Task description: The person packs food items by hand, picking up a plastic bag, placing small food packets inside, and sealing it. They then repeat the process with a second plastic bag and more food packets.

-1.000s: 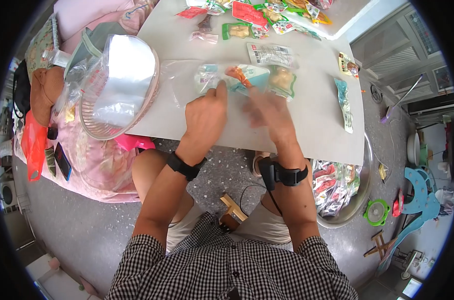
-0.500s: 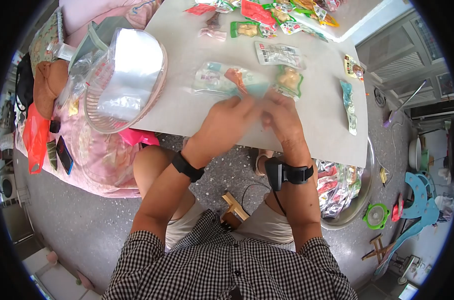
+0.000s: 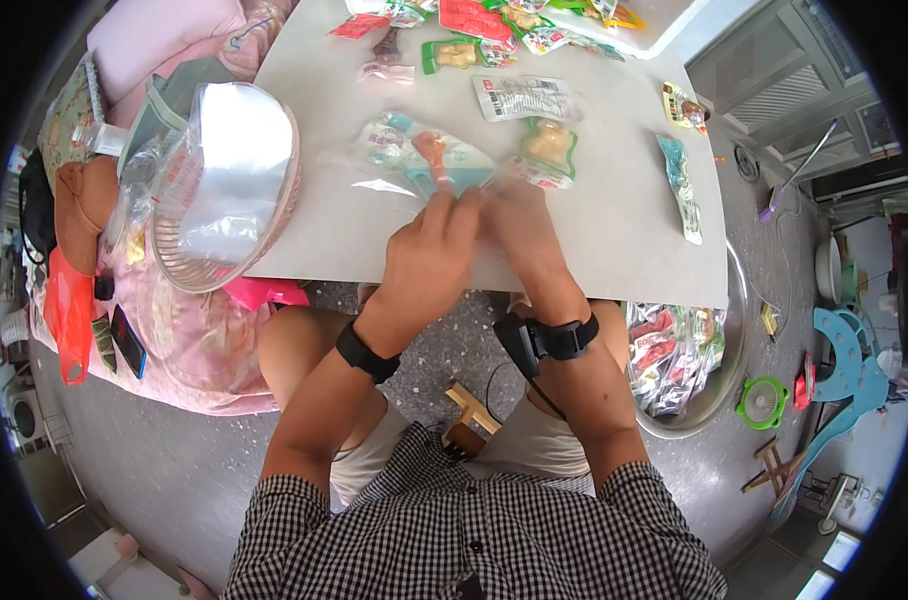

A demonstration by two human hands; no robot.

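Observation:
My left hand (image 3: 436,243) is closed at the near edge of a blue-and-white snack packet (image 3: 404,145) with a reddish-brown food picture. The packet is tilted up from the table and slightly blurred. My right hand (image 3: 519,225) is close beside the left one, at the packet's right end; its fingers are smeared by motion. Just beyond the right hand lies a green-edged packet (image 3: 550,143) with pale yellow food in it. Behind that is a white printed packet (image 3: 524,98).
On the table's left edge stands a woven basket (image 3: 289,190) holding clear plastic bags (image 3: 239,150). Several packets (image 3: 474,22) lie at the back beside a white box (image 3: 664,35). A teal packet (image 3: 680,185) lies right. Below, a metal basin (image 3: 739,350) holds many packets.
The view has shifted, so the table items appear farther left. Both hands remain together at the blue-and-white packet, which has tilted a little.

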